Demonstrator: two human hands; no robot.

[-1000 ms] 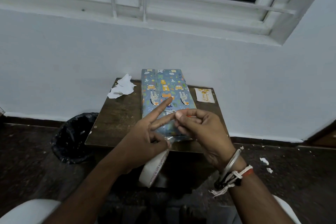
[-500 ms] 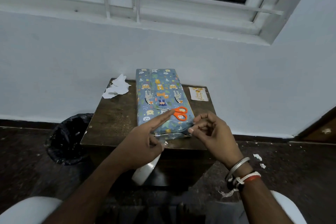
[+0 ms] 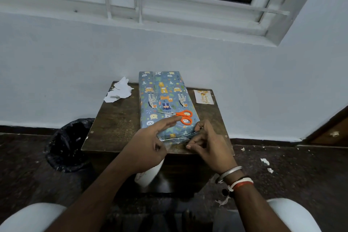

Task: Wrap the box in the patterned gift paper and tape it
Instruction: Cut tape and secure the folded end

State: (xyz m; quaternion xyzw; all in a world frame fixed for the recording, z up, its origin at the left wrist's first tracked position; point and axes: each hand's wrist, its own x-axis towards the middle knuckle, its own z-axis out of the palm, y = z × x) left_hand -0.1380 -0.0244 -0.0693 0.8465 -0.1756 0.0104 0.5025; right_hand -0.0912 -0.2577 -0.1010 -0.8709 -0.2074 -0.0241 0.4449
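The box (image 3: 165,98), already covered in blue animal-print paper (image 3: 148,118), lies lengthwise on the middle of the small brown tabletop (image 3: 116,124). Its far end points toward the wall and its near end sits close to the front edge. Orange-handled scissors (image 3: 181,116) rest on top of the box near that front end, blades pointing left.

The left hand (image 3: 148,145) reaches in from the left. Its index finger is straight and lies on the box top, with the tip touching the scissors' handle. The other fingers curl under the palm, and the white roll (image 3: 148,173) hangs below them, in front of the tabletop edge; the grip itself is hidden behind the back of the hand.

A clear strip of tape (image 3: 177,140) stretches from the left hand across the near face of the box to the right hand (image 3: 207,143). The right hand's fingers are curled, and they pinch the strip's end at the box's lower right corner. Bangles and threads (image 3: 233,177) circle the right wrist.

A crumpled white scrap (image 3: 119,90) sits on the far left corner of the tabletop, and a small printed card (image 3: 203,97) lies on the far right. A black-lined bin (image 3: 69,143) stands on the floor to the left. Paper bits (image 3: 264,161) lie on the floor to the right.
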